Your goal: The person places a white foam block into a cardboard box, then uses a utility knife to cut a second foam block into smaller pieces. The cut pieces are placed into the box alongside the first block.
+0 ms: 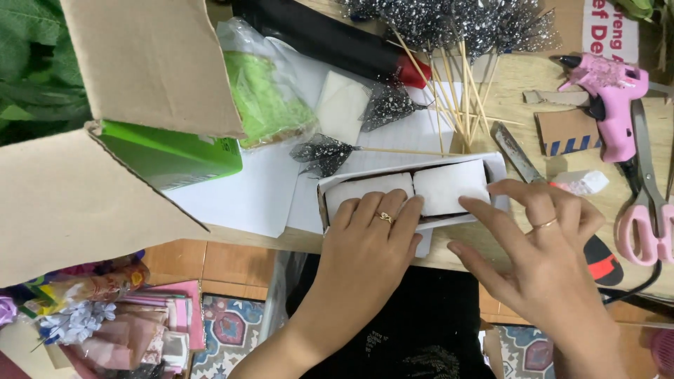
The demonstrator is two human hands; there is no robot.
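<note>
A small white rectangular box [495, 167] lies on the wooden table near its front edge, with two white foam blocks [449, 184] set side by side inside it. My left hand [368, 242] rests on the left foam block and the box's front wall, fingers spread, a ring on one finger. My right hand [544, 242] touches the box's right end and front edge, fingertips on the right block. Neither hand grips anything.
A pink glue gun [609, 105], pink-handled scissors [646, 210] and a utility knife [516, 151] lie at the right. Wooden skewers with black glittery mesh tips [449, 84] fan out behind the box. An open cardboard box [105, 126] holding a green box [172, 154] stands at left.
</note>
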